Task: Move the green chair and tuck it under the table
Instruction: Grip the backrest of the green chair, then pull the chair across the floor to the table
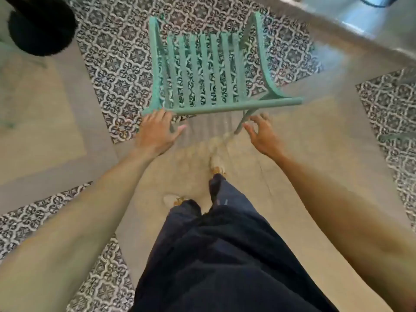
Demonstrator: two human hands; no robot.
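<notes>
The green chair, a slatted metal one seen from above and behind, stands on the patterned floor in front of me. Its top back rail runs across the middle of the view. My left hand is just below the rail's left end, fingers spread, touching or nearly touching it. A little below the rail's right part, beside a rear leg, my right hand is open and apart from the chair. The table, with a shiny metal top, fills the upper right corner, and the chair's front right corner is close to its edge.
A black round object stands at the upper left. The floor mixes patterned tiles and plain beige slabs. My legs in dark trousers and light shoes are just behind the chair. Another green chair part shows at the right edge.
</notes>
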